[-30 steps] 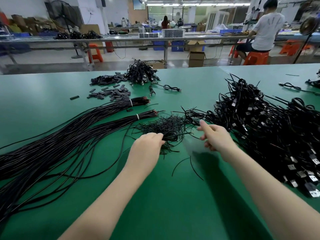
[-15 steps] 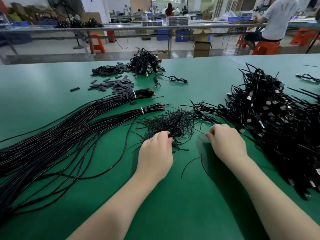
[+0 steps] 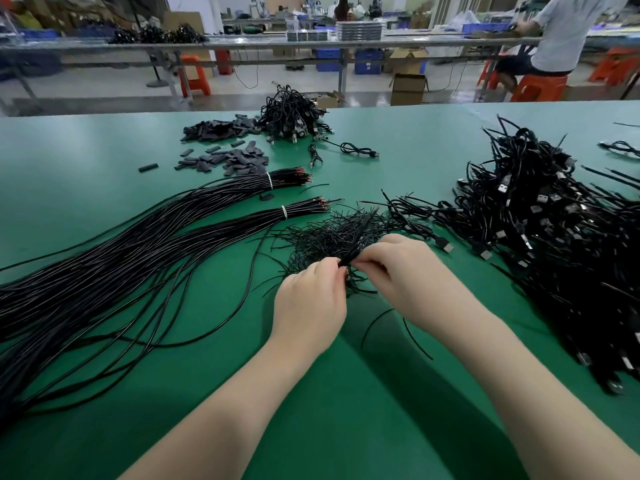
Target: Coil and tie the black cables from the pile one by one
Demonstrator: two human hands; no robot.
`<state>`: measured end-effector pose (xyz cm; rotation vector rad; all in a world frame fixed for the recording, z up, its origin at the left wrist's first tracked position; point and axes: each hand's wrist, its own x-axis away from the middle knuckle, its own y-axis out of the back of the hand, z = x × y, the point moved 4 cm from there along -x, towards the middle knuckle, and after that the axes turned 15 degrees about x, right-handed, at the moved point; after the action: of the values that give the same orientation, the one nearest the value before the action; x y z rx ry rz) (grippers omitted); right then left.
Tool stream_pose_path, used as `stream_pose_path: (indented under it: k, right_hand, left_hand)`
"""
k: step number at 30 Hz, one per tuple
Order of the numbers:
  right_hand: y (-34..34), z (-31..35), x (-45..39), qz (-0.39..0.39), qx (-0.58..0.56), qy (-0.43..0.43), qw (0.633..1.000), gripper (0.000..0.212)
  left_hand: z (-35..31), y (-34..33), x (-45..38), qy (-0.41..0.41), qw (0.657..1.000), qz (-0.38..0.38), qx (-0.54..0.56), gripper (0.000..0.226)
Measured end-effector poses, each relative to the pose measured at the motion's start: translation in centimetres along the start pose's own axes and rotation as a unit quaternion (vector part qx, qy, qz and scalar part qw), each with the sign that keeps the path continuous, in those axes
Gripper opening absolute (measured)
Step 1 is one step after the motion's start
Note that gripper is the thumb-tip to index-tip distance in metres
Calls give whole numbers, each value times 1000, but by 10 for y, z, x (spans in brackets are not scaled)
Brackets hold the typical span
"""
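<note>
A heap of thin black tie wires (image 3: 332, 237) lies on the green table (image 3: 346, 410) in front of me. My left hand (image 3: 310, 303) and my right hand (image 3: 398, 271) meet at the heap's near edge. Both pinch a small bunch of tie wires (image 3: 360, 233) that slants up and away between the fingertips. A big pile of black USB cables (image 3: 554, 237) fills the right side. Long straight black cables in two banded bundles (image 3: 138, 258) stretch across the left.
Small flat black pieces (image 3: 225, 157) and a heap of coiled cables (image 3: 294, 116) lie at the far middle, with one loose coiled cable (image 3: 356, 148) beside them. Two stray wires (image 3: 415, 337) lie near my right wrist. A seated person (image 3: 557, 36) works at a far bench.
My right hand has moved left from the edge of the cable pile to meet the left hand. Both now pinch the bunch of tie wires, which the left hand alone held before.
</note>
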<state>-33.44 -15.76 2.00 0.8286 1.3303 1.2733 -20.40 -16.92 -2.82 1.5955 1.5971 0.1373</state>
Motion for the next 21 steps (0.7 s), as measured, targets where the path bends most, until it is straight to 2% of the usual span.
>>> stream_pose_path:
  k: [6,9,21]
  right_hand:
    - [-4,5,6,-146,-73,4,987,10]
    - [-5,4,6,-192,-71,0,979,10]
    - [-6,0,7,-183,-101,-55,976,13]
  left_hand:
    - [5,-2,0,29,999,32,6,22]
    - [1,-6,0,16,998,53,20,20]
    - [1,-9,-2,-31,998,41,-43,19]
